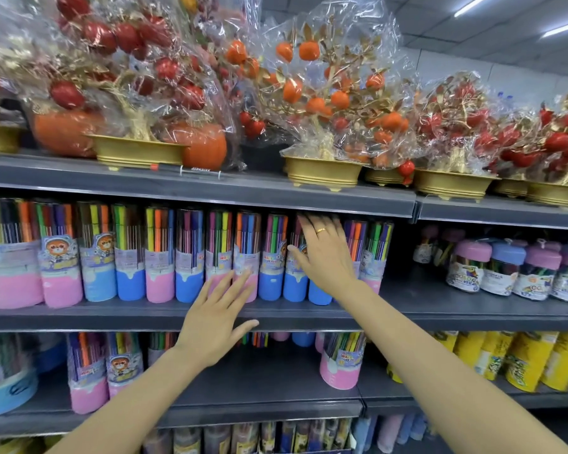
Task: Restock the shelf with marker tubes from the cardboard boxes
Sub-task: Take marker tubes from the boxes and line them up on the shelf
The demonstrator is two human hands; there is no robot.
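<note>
A row of several clear marker tubes (pixel 128 253) with pink or blue bases fills the middle shelf (pixel 164 317). My right hand (pixel 325 253), with a gold ring, lies flat with straight fingers against the tubes near the row's right end. My left hand (pixel 218 317) is spread open in front of the shelf edge, its fingertips reaching a pink-based tube (pixel 245 257). Neither hand holds anything. More marker tubes (pixel 341 362) stand on the shelf below. No cardboard box is in view.
Wrapped gold-potted fruit trees (pixel 322 126) crowd the top shelf. Small jars with pink and blue lids (pixel 502 270) sit at the right of the middle shelf, with a dark gap between them and the tube row. Yellow packs (pixel 532 358) stand lower right.
</note>
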